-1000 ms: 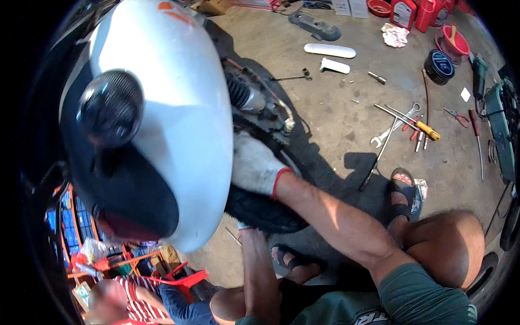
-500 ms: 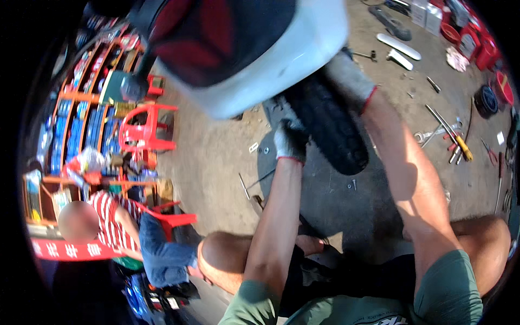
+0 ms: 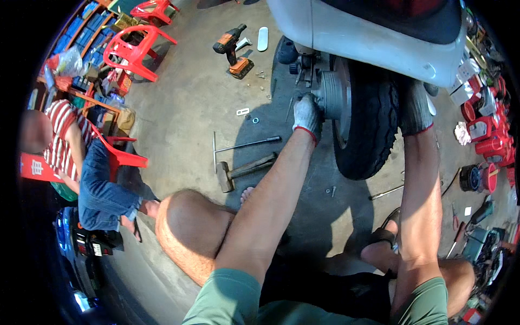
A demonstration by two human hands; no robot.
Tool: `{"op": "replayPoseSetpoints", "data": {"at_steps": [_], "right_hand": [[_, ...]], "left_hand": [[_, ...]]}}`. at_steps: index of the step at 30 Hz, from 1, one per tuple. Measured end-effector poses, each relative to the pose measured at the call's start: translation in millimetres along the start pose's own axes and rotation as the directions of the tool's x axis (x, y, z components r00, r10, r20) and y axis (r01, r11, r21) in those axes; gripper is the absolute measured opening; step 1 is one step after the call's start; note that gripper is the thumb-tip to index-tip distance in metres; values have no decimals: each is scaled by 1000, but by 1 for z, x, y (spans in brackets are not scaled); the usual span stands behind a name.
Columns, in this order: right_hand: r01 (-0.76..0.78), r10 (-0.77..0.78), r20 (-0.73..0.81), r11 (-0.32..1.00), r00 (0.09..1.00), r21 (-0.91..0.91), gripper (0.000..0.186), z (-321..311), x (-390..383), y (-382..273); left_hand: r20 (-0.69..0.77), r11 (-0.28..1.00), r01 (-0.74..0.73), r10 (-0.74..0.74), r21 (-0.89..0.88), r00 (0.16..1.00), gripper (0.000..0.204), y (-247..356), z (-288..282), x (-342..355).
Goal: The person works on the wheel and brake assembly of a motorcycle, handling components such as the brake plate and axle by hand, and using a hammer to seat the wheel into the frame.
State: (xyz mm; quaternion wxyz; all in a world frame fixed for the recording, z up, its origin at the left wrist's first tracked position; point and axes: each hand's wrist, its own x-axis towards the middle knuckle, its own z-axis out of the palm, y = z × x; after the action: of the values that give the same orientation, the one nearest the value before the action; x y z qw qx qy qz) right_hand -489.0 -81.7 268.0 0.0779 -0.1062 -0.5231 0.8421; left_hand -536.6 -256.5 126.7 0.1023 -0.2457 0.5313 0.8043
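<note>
My gloved left hand (image 3: 307,114) is closed on the left end of the metal wheel hub (image 3: 336,95), below the underside of the white scooter bodywork (image 3: 368,43). My gloved right hand (image 3: 415,111) grips the right side of the black knobbly tyre (image 3: 365,149), its fingertips partly hidden. Mechanical parts (image 3: 300,62) show just left of the hub. On the floor below my left hand lie a T-handled wrench (image 3: 244,143), a hammer (image 3: 224,179) and small washers (image 3: 255,120).
A cordless drill (image 3: 238,66) stands upper left. Red plastic chairs (image 3: 135,57) and shelves of blue boxes (image 3: 86,40) line the left, where a person in a striped shirt (image 3: 67,135) sits. Red containers (image 3: 485,130), pots (image 3: 469,179) and scattered tools crowd the right.
The view has swung, so the bodywork now sits upper right and the hub shows. My left hand has moved up onto the hub; my right hand now holds the tyre's outer side.
</note>
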Motion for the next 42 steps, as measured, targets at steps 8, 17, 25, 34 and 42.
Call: {"op": "replayPoseSetpoints", "data": {"at_steps": [8, 17, 25, 34, 42], "right_hand": [[-49, 52, -149, 999, 988, 24, 74, -12, 22, 16], [-19, 27, -107, 997, 994, 80, 52, -45, 44, 40], [116, -113, 83, 993, 990, -35, 39, -97, 77, 74], [66, -67, 1, 996, 998, 62, 37, -85, 66, 62], [67, -64, -43, 996, 997, 64, 36, -62, 55, 62]], "left_hand": [[9, 1000, 4, -4, -25, 1000, 24, 1, 4, 15], [-32, 999, -33, 34, 40, 999, 24, 11, 8, 28], [-46, 998, -65, 65, 2, 997, 23, 13, 7, 25], [3, 987, -74, 75, -142, 997, 20, -1, 8, 33], [109, 842, -449, 438, 298, 893, 29, -66, -43, 144]]}}
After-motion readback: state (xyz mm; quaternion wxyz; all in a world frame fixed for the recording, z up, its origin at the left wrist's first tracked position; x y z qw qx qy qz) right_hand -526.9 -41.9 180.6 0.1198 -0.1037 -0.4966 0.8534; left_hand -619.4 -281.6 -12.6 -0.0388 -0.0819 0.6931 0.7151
